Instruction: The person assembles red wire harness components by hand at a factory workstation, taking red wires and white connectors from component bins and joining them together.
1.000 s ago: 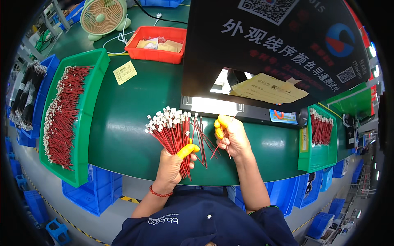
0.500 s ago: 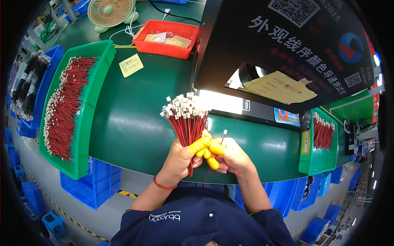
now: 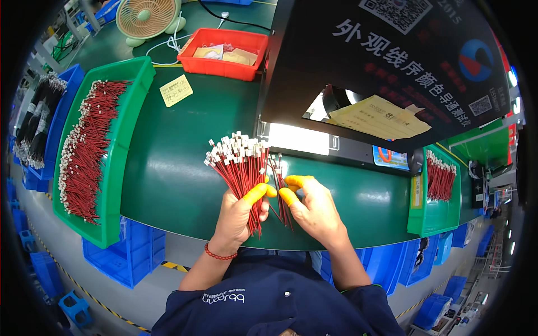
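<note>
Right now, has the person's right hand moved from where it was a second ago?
Yes: the right hand has pulled back, away from the lit white panel.

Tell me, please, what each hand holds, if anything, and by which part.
The left hand holds a bundle of red wires around their lower half. The right hand is beside a few separate wires; whether it grips them cannot be told.
</note>
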`<state>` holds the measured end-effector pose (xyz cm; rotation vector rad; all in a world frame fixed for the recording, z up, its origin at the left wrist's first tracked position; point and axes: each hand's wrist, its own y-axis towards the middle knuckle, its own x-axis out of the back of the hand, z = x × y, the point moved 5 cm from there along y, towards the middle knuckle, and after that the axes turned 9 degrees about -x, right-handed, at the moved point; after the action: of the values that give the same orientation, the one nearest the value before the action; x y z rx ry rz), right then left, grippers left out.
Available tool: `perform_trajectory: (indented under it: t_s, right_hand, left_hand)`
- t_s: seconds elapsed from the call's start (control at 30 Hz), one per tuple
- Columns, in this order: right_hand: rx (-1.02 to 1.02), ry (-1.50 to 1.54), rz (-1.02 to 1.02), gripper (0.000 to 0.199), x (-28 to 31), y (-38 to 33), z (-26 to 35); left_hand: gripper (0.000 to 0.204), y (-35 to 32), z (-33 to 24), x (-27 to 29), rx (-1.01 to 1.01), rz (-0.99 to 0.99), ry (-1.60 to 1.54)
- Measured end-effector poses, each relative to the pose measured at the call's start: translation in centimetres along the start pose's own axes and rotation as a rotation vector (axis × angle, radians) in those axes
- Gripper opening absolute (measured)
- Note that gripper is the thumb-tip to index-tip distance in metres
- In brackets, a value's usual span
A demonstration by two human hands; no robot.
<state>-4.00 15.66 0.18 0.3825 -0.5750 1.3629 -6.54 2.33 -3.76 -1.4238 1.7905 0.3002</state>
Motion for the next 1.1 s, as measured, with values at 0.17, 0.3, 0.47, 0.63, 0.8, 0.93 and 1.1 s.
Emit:
perform_trajectory:
  t_s: [0.17, 0.3, 0.47, 0.63, 0.8, 0.93, 1.1]
  right_hand:
    - [-0.141, 0.26, -0.014, 0.021, 0.1, 0.3, 1.4]
    - [-0.177, 0.555, 0.1, 0.011, -1.0, 0.5, 1.7]
    - [-0.219, 0.689, 0.144, 0.016, 0.4, 1.0, 0.9]
    - [-0.067, 0.677, -0.099, 0.02, 0.7, 1.0, 0.2]
    - [-0.195, 0.678, 0.074, 0.018, -0.6, 1.0, 0.0]
    - [-0.351, 0.805, 0.1, 0.028, -1.1, 0.9, -1.1]
    - [-0.559, 1.091, 0.179, 0.029, -0.4, 2.5, -3.2]
  left_hand:
    - [0.012, -0.4, 0.6, -0.4, -0.073, 0.006, 0.171]
    - [0.009, -0.8, 1.2, -0.5, -0.143, 0.021, 0.33]
    - [0.015, -0.8, 0.9, -0.5, 0.052, 0.043, 0.049]
    - [0.019, -1.1, 1.5, -0.7, 0.078, 0.072, 0.115]
    - [0.015, -0.9, 1.4, -0.6, -0.029, -0.036, 0.139]
    - [0.015, -1.0, 1.8, -1.1, -0.057, -0.062, 0.106]
    - [0.019, -0.7, 1.1, -0.4, -0.005, 0.021, 0.114]
